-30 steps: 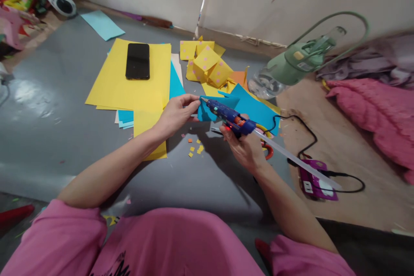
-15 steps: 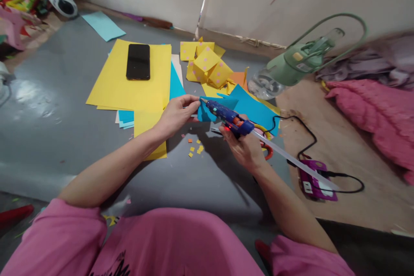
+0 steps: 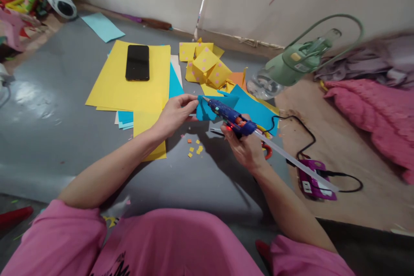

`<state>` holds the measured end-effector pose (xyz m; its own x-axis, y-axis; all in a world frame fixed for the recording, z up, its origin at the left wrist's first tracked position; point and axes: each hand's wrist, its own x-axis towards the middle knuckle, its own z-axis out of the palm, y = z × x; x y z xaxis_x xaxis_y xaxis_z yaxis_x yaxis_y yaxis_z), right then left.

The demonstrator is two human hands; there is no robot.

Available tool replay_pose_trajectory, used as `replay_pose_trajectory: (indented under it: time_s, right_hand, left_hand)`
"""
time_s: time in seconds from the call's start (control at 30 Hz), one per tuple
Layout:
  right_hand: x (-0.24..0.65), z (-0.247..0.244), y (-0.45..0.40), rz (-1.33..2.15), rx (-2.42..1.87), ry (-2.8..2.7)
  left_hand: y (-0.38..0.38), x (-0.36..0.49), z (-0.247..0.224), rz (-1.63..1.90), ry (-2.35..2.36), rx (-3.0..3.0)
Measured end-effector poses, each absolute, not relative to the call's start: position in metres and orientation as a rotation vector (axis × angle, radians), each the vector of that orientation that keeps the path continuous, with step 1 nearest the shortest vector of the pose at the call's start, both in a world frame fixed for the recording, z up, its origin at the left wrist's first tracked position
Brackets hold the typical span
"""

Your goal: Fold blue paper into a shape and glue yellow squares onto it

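Note:
Between the thumb and fingers of my left hand is the left end of a folded piece of blue paper. My right hand is wrapped round a dark blue hot glue gun with a lit red light. Its nozzle points left and lies over the blue paper, close to my left fingertips; whether it touches cannot be made out. A long clear glue stick juts from the gun's back end. Scissors with orange and yellow handles lie partly hidden behind my right hand.
A black phone rests on yellow sheets at left. Folded yellow dotted paper shapes and a larger blue sheet lie beyond my hands. A green bottle and a purple power strip with a black cord are at right.
The glue gun's nozzle has shifted slightly right along the blue paper, away from my left fingertips. My left hand keeps its hold on the paper.

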<state>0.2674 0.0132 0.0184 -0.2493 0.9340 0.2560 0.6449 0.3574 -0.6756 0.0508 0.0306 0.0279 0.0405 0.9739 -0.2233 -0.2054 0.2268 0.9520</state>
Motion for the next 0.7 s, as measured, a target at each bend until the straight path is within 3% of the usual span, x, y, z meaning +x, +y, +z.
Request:
replay_pose_trajectory:
  time_s: [0.3,0.5,0.7]
  right_hand:
    - [0.302,0.042,0.029,0.351,-1.411,-2.293]
    - [0.359,0.038,0.012,0.399,-1.389,-2.721]
    - [0.392,0.027,0.003,0.442,-1.509,-2.685]
  left_hand:
    - [0.048,0.037,0.021,1.272,1.264,0.746]
    - [0.052,0.034,0.016,1.343,1.232,0.731]
    - [0.049,0.033,0.016,1.276,1.310,0.751]
